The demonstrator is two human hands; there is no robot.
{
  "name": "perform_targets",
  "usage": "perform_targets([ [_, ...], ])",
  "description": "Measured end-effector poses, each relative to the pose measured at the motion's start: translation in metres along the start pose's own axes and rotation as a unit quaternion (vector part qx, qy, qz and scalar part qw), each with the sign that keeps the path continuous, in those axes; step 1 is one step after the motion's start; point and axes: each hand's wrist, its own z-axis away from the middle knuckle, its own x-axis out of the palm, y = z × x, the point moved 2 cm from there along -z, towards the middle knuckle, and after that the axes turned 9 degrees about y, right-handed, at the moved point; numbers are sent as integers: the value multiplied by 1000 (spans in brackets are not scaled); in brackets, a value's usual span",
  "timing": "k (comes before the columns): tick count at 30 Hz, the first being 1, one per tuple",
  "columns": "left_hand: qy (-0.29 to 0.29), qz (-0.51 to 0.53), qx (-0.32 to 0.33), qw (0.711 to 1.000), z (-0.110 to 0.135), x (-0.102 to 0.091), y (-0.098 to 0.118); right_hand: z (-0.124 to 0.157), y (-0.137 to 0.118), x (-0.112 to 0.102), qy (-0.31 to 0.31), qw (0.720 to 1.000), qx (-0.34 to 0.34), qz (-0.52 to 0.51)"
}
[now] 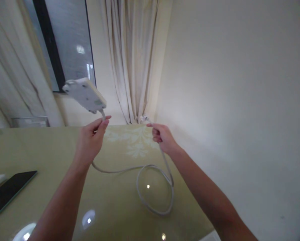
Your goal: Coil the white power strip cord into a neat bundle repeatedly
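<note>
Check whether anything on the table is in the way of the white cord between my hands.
Nothing visible is. The left hand pinches the cord just below the power strip, the right hand holds its far end, and the slack loops on bare table. The dark flat slab lies far left, apart from it.

A: What is the power strip (86, 94) made of?
B: White plastic, smooth and matt. Its cable (173, 184) has a pale, smooth, rubbery-looking sheath.
A: And the worktop (52, 154)?
B: Glossy like glass, mirroring lights, with pale green floral-patterned cloth beneath.
A: The rest?
B: The curtains (132, 60) are soft matt cloth, the wall (227, 83) is matt paint, and the dark slab (6, 192) is smooth and shiny.
</note>
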Motion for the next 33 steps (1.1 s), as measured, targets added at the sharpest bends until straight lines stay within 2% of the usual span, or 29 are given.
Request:
perform_targets([
  [2, -15, -17, 8, 1000, 8, 10, 13, 19, 24, 46, -70, 997, 14, -24],
  [4, -47, -11, 5, 999, 16, 18, 19, 34, 43, 80, -130, 990, 20, -51],
  [6, -86, -7, 2, 996, 22, 25, 20, 40, 54, 102, -138, 985, 17, -105],
  [8, -119, -8, 2, 993, 27, 29, 20, 40, 57, 112, -115, 981, 10, -153],
  [10, -138, -2, -2, 990, 31, 32, 20, 36, 56, 114, -87, 981, 1, -171],
  [15, -143, 34, 10, 989, 37, 38, 29, 29, 51, 107, -43, 987, -26, -152],
  [17, -131, 104, -52, 984, 41, 42, 29, 28, 48, 104, -12, 988, -49, -147],
  [19, -108, 180, -145, 967, 44, 45, 27, 28, 45, 101, 2, 987, -74, -146],
  [22, -86, 228, -222, 944, 45, 48, 25, 28, 41, 99, -20, 986, -102, -131],
  [27, -45, 255, -257, 931, 38, 44, 23, 28, 40, 93, -58, 988, -137, -45],
  [33, -98, 288, -305, 903, 40, 43, 27, 27, 43, 93, -83, 985, -151, 3],
])
